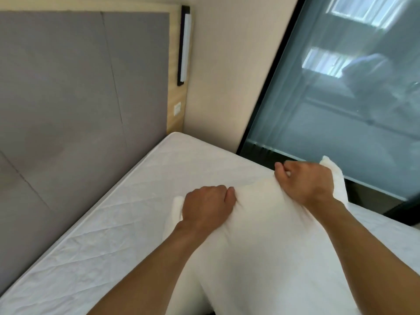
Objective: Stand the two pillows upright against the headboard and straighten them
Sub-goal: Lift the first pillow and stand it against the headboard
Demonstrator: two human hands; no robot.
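Note:
A white pillow (268, 237) fills the lower right of the view, held above the white quilted mattress (109, 235). My left hand (208, 206) is closed on the pillow's far edge near its left corner. My right hand (305, 181) pinches the same edge near the right corner, which sticks up behind the knuckles. The grey padded headboard (75, 98) stands at the left, a good way from the pillow. Only one pillow is in view.
A wooden strip with a long wall lamp (184, 45) and a small white switch (177, 108) borders the headboard. A beige wall sits behind the bed's corner. A dark-framed glass panel (341, 98) runs along the right side of the mattress.

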